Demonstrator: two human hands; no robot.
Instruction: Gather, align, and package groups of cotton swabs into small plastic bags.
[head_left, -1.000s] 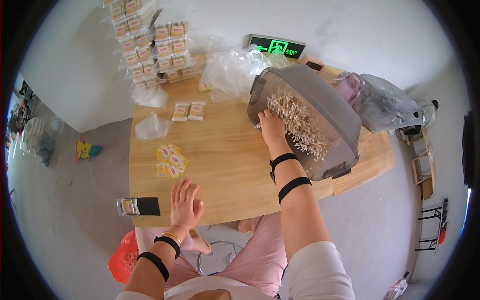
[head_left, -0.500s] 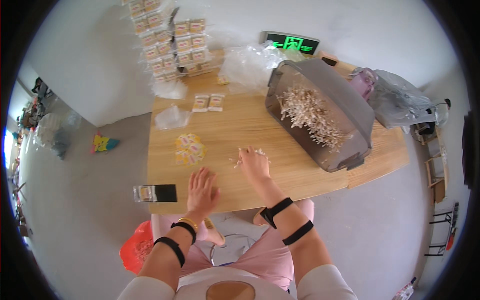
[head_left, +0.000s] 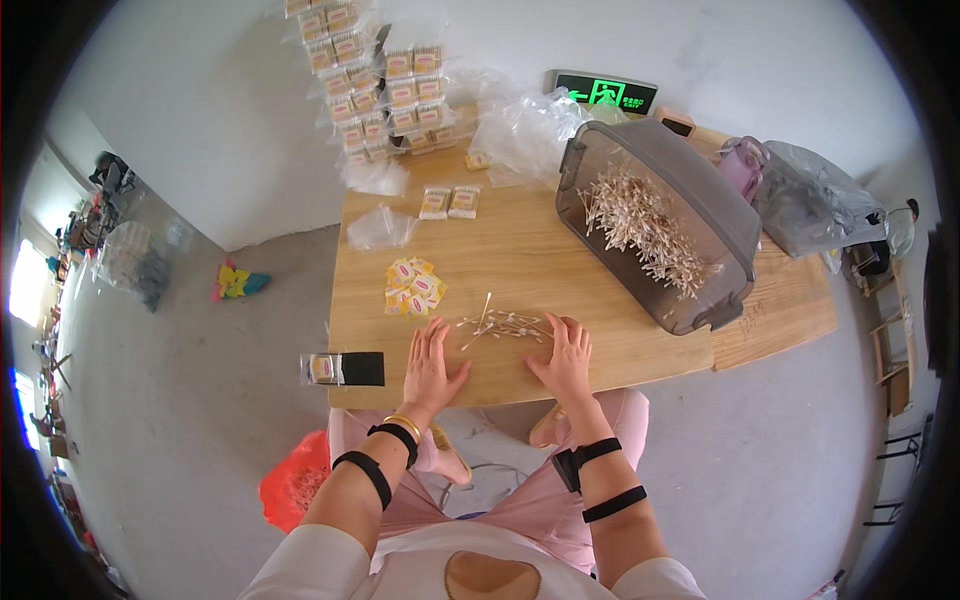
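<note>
A loose pile of cotton swabs [head_left: 503, 326] lies on the wooden table in front of me, one swab sticking up from it. My left hand [head_left: 431, 368] is at the pile's left, open, with fingers stretched forward and thumb apart. On the other side, my right hand [head_left: 566, 362] is open too, its fingertips close to the swab ends; whether they touch I cannot tell. Neither hand holds anything. Beyond my left hand lie several small yellow-and-white printed cards [head_left: 413, 287], overlapping each other.
A tipped grey plastic bin [head_left: 692, 168] with many swabs faces me at right. Farther back are two filled packs [head_left: 449, 202], clear bags [head_left: 382, 228] and tall stacks of packs [head_left: 414, 92]. A black pad [head_left: 362, 369] lies at the left edge; a red bag [head_left: 297, 482] is on the floor.
My right hand has let go of its bunch of swabs, which now lies spread on the table, and has moved to the pile's right side. The left hand's thumb has spread out.
</note>
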